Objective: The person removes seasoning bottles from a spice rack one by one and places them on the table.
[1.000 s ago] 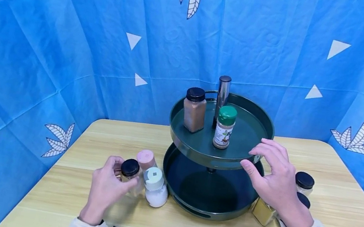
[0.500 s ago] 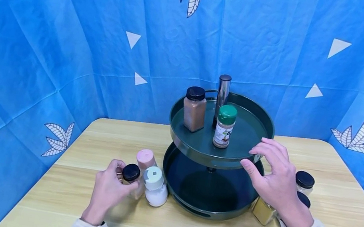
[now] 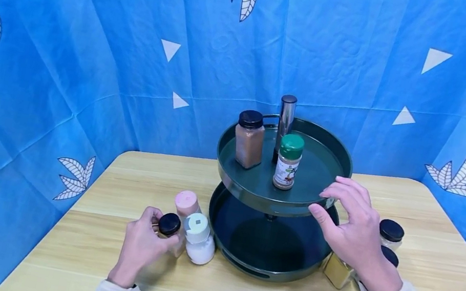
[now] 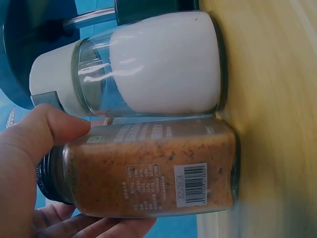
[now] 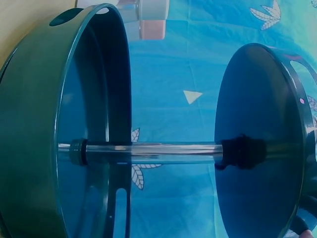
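Note:
In the head view my left hand (image 3: 145,244) holds a black-lidded spice jar (image 3: 169,226) at the left of the table. The left wrist view shows orange-brown seasoning in that jar (image 4: 153,173), thumb on one side and fingers on the other. Close against it stands a white-capped shaker (image 3: 199,243) of white grains, a pink-capped shaker (image 3: 187,202) behind. By the right rim of the dark green two-tier turntable (image 3: 271,207) hovers my right hand (image 3: 351,231), thumb and fingers apart. Whether they touch the rim I cannot tell.
The upper tier carries a brown spice jar (image 3: 249,140) and a green-capped bottle (image 3: 288,163) around a metal post (image 3: 286,118). Right of the turntable, partly behind my right arm, stand black-lidded jars (image 3: 391,231). A blue cloth (image 3: 347,56) hangs behind the wooden table (image 3: 153,170).
My left hand and the black-lidded jar have shifted slightly right and toward me, closer to the white-capped shaker. My right hand and the turntable look unmoved.

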